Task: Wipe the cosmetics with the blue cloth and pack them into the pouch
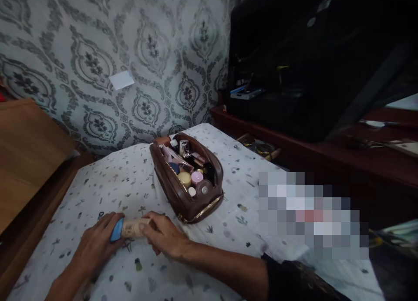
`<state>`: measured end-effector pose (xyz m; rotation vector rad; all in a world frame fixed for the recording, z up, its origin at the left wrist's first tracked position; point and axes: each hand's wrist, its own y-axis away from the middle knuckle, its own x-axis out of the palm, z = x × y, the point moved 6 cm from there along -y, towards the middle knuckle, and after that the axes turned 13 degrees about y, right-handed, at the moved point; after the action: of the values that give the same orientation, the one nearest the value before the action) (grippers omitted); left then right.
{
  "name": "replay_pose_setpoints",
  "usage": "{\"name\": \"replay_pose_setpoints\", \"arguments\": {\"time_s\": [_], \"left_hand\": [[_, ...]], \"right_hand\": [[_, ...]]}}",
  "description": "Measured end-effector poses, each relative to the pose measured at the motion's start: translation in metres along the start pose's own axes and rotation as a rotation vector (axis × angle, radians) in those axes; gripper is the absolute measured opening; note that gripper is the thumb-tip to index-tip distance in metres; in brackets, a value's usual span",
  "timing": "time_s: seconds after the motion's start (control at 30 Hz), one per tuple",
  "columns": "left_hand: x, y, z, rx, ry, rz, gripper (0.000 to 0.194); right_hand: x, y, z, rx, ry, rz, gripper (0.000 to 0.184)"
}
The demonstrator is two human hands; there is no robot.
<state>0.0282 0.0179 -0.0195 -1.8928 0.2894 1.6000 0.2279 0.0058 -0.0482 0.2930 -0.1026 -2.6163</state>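
Note:
My left hand (99,238) is closed around the blue end of a small beige tube (132,228), which lies sideways just above the printed cloth. The fingers of my right hand (166,235) grip its other end, with the thumb along the top. Faint print shows on the tube's side, too small to read. Beyond my hands a brown toiletry bag (168,190) stands unzipped. Inside it are several cosmetics, among them a yellow-lidded jar (184,179), a pink-lidded jar (197,177) and a silver-capped bottle (185,148).
A white cloth with small plant prints (120,179) covers the table. Patterned wallpaper (150,52) rises behind it. A large dark screen (294,74) stands on a reddish cabinet at right, above an open drawer (261,148). Wooden furniture (29,148) borders the left. A pixelated patch hides the right side.

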Motion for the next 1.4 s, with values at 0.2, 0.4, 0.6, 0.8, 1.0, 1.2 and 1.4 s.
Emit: {"name": "replay_pose_setpoints", "arguments": {"time_s": [0.2,0.4,0.6,0.8,1.0,1.2,1.4], "left_hand": [[-0.033,-0.022,-0.013,0.078,-0.184,-0.012,0.022],[-0.063,-0.051,-0.039,0.210,-0.228,-0.047,0.025],[-0.094,-0.090,-0.082,0.402,-0.265,-0.117,0.027],[-0.118,-0.141,-0.123,0.470,-0.223,-0.166,0.032],[-0.107,-0.212,-0.151,0.466,-0.196,-0.075,0.027],[-0.082,-0.271,-0.161,0.435,-0.072,0.049,0.024],[-0.056,-0.287,-0.144,0.421,-0.017,0.190,0.022]], "right_hand": [[-0.013,0.020,0.035,-0.245,0.254,-0.105,0.036],[-0.023,0.030,0.056,-0.318,0.479,-0.193,0.033],[-0.041,0.053,0.078,-0.360,0.532,-0.262,0.034],[-0.081,0.088,0.106,-0.493,0.515,-0.404,0.047],[-0.140,0.096,0.114,-0.462,0.633,-0.612,0.039],[-0.184,0.080,0.109,-0.330,0.821,-0.699,0.035],[-0.183,0.059,0.107,-0.271,1.147,-0.676,0.028]]}}
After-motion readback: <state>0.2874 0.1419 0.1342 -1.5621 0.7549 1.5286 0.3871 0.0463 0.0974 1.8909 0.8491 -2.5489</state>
